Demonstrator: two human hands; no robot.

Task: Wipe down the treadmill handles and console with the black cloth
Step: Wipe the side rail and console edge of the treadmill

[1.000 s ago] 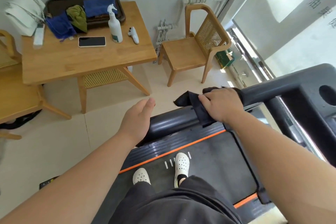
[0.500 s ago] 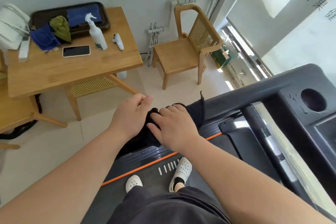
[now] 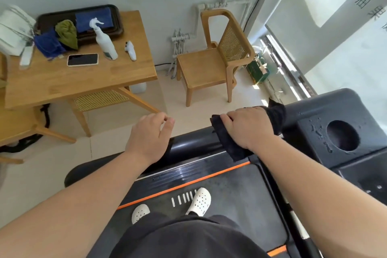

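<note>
Slid back up the handle [image 3: 194, 142] toward the console [image 3: 343, 132]: right hand [image 3: 247, 126], black cloth [image 3: 227, 140] clamped in grip.
Handle-wiping step; left hand [image 3: 150, 138] loose, off rail; next, probably a stroke onto wet console.

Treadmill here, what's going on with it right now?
A person is standing on the treadmill belt, wiping the left handle with a black cloth. The right hand presses the cloth, draped over the handle, near where it meets the console. The left hand is open and empty, just above the handle's free end. The console has water droplets around its cup holder, so it looks not yet wiped dry.
</note>
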